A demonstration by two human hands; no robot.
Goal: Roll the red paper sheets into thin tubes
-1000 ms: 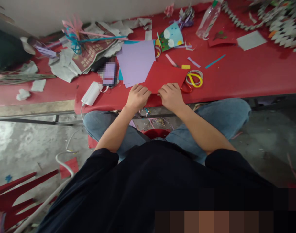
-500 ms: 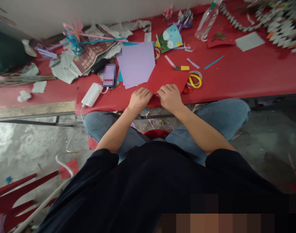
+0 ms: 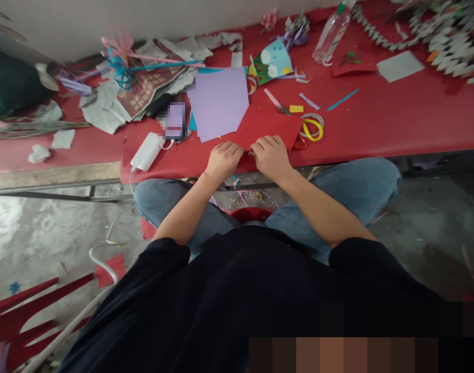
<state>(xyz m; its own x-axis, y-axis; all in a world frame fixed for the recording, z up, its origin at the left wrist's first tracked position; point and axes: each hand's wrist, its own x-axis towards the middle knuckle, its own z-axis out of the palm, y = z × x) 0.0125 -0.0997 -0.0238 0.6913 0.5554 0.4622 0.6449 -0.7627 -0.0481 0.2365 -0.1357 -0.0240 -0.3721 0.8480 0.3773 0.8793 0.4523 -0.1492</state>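
Observation:
A sheet of red paper (image 3: 271, 124) lies at the front of the red-covered table, its colour nearly matching the cover. My left hand (image 3: 225, 158) has its fingers curled on the paper's near edge. Close beside it, my right hand (image 3: 271, 155) grips the same edge, thumb and fingers pressed together. The fingertips hide that strip of edge, so I cannot tell whether it is folded. Lilac paper sheets (image 3: 221, 103) lie just behind, partly covered by the red sheet. Scissors with yellow-lined handles (image 3: 314, 129) rest right of the paper, next to a yellow scrap (image 3: 296, 109).
A white power bank or adapter (image 3: 147, 151) with a cable sits left of my hands. Behind are a painted card (image 3: 273, 59), crumpled newspaper (image 3: 143, 93) and a clear bottle (image 3: 332, 33). Folded-paper chains (image 3: 454, 52) fill the far right. A red chair (image 3: 46, 311) stands lower left.
Both hands stay at the red paper's near edge with only tiny finger shifts. The red paper has barely moved, and the other things lie as before.

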